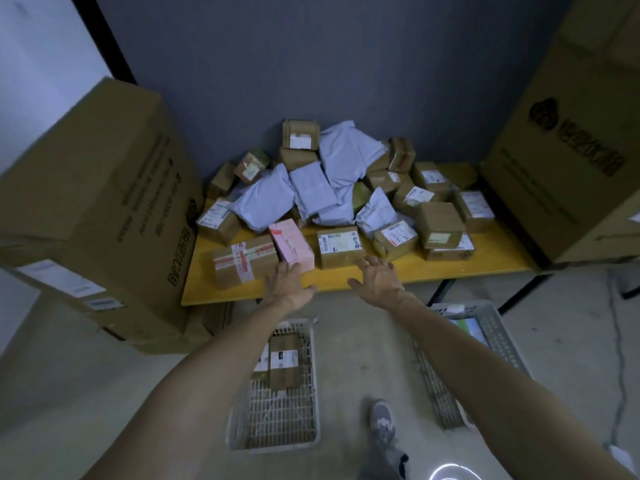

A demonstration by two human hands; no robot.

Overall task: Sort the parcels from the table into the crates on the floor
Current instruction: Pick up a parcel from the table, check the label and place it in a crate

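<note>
yellow table (433,268), pink box (292,245), brown cartons (341,247), pale grey mailers (263,199), white slotted crates (277,410)

Parcel sorting room, heaped parcels (332,188), stacked cartons (104,202), floor crates (277,393)

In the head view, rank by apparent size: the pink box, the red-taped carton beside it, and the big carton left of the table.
1. Big carton, by far the largest, though it is also nearer the camera.
2. Red-taped carton.
3. Pink box, slightly smaller.

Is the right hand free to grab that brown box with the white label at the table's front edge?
Probably yes. The right hand is open, its fingertips close to the brown box, which sits at the front with nothing stacked on it.
</note>
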